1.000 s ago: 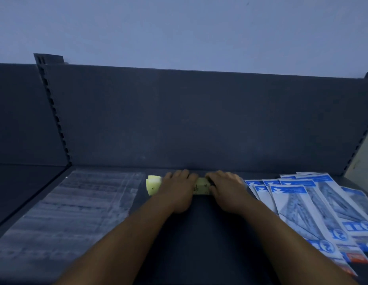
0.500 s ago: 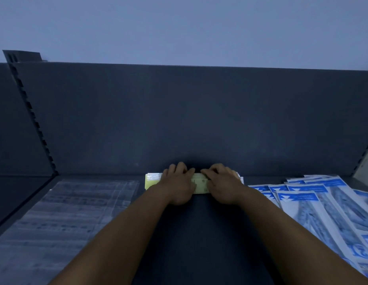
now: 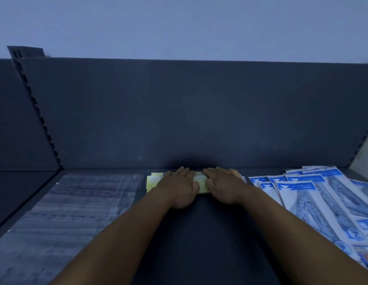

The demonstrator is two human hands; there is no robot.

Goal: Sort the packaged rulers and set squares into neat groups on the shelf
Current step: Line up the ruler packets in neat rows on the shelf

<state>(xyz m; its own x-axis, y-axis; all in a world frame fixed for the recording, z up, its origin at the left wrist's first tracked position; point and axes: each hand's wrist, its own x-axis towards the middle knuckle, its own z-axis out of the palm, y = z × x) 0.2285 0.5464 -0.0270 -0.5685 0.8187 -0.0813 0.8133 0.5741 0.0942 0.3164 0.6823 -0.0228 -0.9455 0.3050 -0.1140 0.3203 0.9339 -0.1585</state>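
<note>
Left grip: your left hand (image 3: 179,187) lies flat on the pale yellow stack of packaged rulers (image 3: 153,181), fingers straight and together, pressing it down.
Right grip: your right hand (image 3: 224,187) rests on the same stack, fingers spread flat; the thumb touches its near side.
Yellow stack: it lies at the back edge of the dark grey shelf (image 3: 199,233), in the middle, against the back wall.
Clear packages: the flat transparent plastic packs with printed scales (image 3: 76,212) cover the left part of the shelf, up to its left edge.
Blue packages: the blue-and-white packaged set squares (image 3: 314,200) lie fanned, overlapping, at the right edge, near your right forearm.
</note>
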